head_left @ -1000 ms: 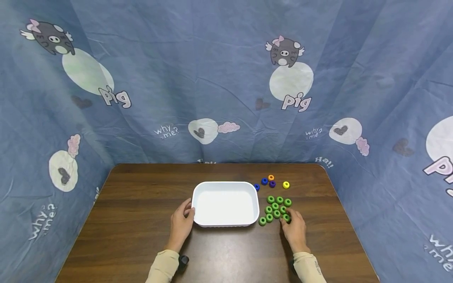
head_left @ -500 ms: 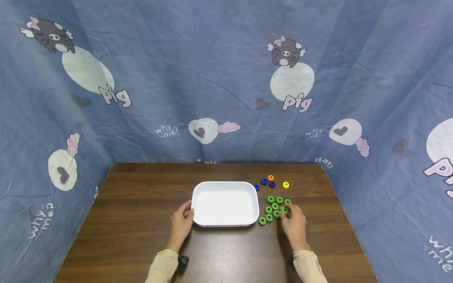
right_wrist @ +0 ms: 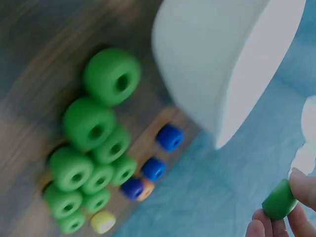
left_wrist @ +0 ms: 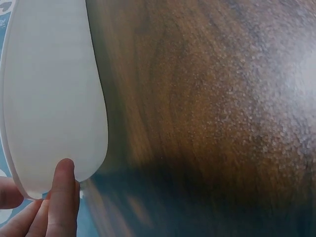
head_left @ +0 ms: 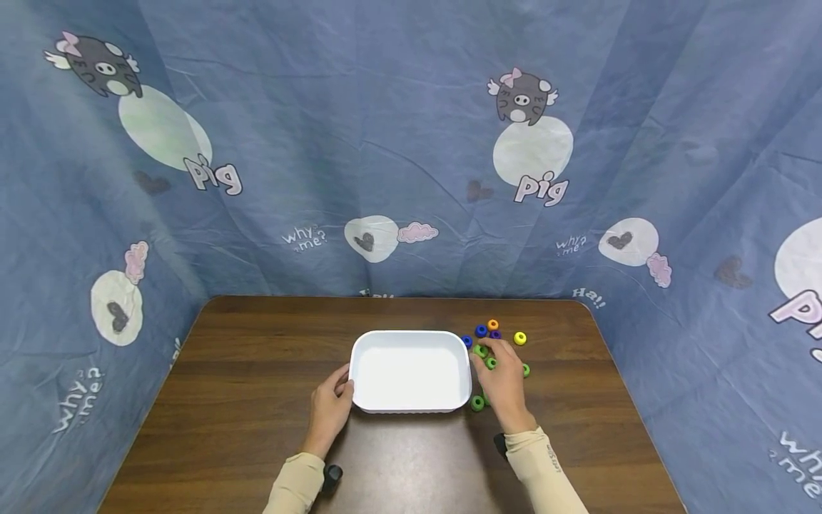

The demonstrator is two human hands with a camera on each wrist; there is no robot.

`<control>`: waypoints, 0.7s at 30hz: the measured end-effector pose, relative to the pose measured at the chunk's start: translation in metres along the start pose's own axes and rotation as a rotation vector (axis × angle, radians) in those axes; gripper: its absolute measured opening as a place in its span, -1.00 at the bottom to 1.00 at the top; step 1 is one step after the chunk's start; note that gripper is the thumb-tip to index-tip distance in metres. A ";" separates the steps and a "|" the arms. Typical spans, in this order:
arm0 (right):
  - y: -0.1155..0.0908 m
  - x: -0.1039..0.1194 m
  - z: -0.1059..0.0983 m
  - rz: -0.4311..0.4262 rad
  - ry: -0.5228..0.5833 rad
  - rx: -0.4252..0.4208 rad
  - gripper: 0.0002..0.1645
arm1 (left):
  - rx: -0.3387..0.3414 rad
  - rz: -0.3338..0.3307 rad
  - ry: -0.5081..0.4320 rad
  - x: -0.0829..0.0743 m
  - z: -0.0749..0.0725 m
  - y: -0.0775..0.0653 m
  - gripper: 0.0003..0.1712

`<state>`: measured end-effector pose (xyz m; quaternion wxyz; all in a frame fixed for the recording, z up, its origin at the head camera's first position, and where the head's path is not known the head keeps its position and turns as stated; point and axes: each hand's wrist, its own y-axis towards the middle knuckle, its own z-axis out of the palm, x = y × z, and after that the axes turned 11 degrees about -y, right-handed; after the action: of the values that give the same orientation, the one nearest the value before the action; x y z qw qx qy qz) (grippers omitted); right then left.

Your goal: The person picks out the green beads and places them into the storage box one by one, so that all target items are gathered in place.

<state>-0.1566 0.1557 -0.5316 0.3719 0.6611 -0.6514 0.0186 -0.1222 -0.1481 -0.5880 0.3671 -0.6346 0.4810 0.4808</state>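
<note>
A green bead [right_wrist: 280,200] is pinched between the thumb and fingers of the right hand [head_left: 505,382], near the right end of a white tray [head_left: 411,371]; in the right wrist view it appears to be held clear of the desk [head_left: 270,371]. The tray itself is gripped at its near left corner by the left hand [head_left: 330,407], the thumb being laid along the outer near wall. No bead is seen on the visible floor of the tray.

Nine further green beads [right_wrist: 81,116] are seen clustered on the desk, each with a central hole. Beyond them are set two blue beads [right_wrist: 166,136], a purple bead [right_wrist: 130,188], an orange bead [head_left: 493,325] and a yellow bead [head_left: 520,338].

The green bead is judged to be light, stiff and hardly fragile; its smooth, rounded side may be prone to slip or roll if pinched off-centre. It is best taken across opposite sides at its widest part; whether the flat ends or the curved side are pressed here cannot be told. The tray is likewise judged light and rigid, easily slid, and is well steadied by its corner or rim.
</note>
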 end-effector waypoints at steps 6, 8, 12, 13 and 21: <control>-0.003 0.019 0.024 -0.088 0.004 0.022 -0.67 | 0.002 -0.005 -0.004 0.002 0.002 -0.001 -0.56; -0.004 0.024 0.032 -0.103 0.012 0.044 -0.68 | 0.004 -0.004 -0.009 0.003 0.002 -0.001 -0.56; -0.008 0.031 0.046 -0.139 0.021 0.094 -0.69 | 0.006 0.000 -0.018 0.002 0.003 -0.001 -0.56; -0.009 0.032 0.050 -0.148 0.014 0.106 -0.69 | 0.008 -0.004 -0.024 0.002 0.003 -0.001 -0.56; -0.007 0.038 0.077 -0.177 -0.040 0.240 -0.70 | 0.035 -0.036 -0.084 -0.002 0.003 -0.003 -0.54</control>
<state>-0.1803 0.0834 -0.5711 0.2771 0.7561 -0.5907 0.0504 -0.1203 -0.1440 -0.5865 0.4064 -0.6158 0.4622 0.4919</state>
